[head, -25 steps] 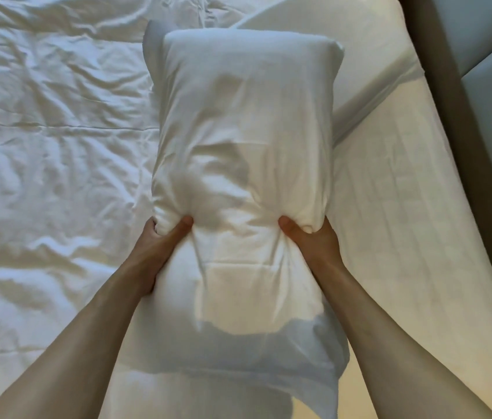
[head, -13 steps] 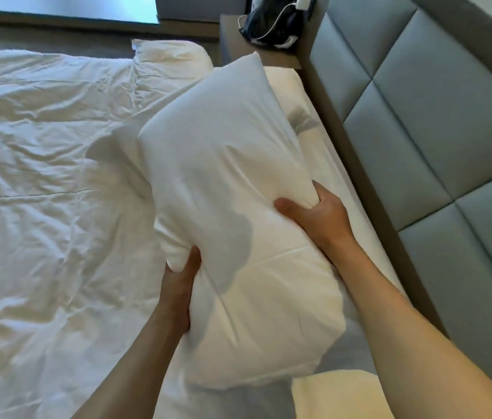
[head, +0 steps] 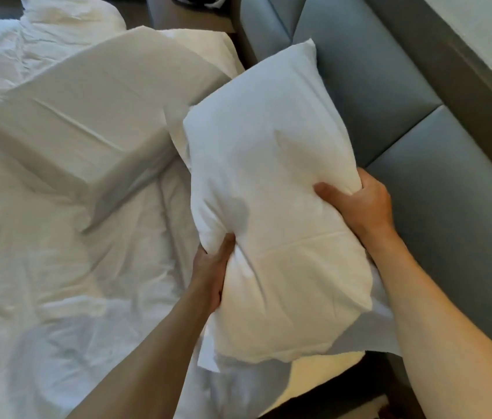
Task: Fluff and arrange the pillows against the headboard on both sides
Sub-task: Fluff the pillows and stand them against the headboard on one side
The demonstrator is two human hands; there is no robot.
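Observation:
I hold a plump white pillow (head: 272, 189) up off the bed, its long axis pointing away from me and its far corner touching the grey padded headboard (head: 420, 164). My left hand (head: 211, 270) grips its left edge, thumb pressed into the fabric. My right hand (head: 359, 204) grips the right edge, next to the headboard. A second white pillow (head: 93, 116) lies flat on the bed to the left, further from me. A third pillow (head: 66, 16) shows at the top left.
A crumpled white duvet (head: 57, 282) covers the bed on the left. The bare mattress sheet (head: 323, 367) shows under the held pillow. A nightstand (head: 184, 16) with a dark object stands beyond the bed's far side. A pale wall (head: 486, 31) rises behind the headboard.
The held pillow has swung right from over the bed's middle until it reaches the headboard. Both hands kept their grip. My view turned toward the headboard.

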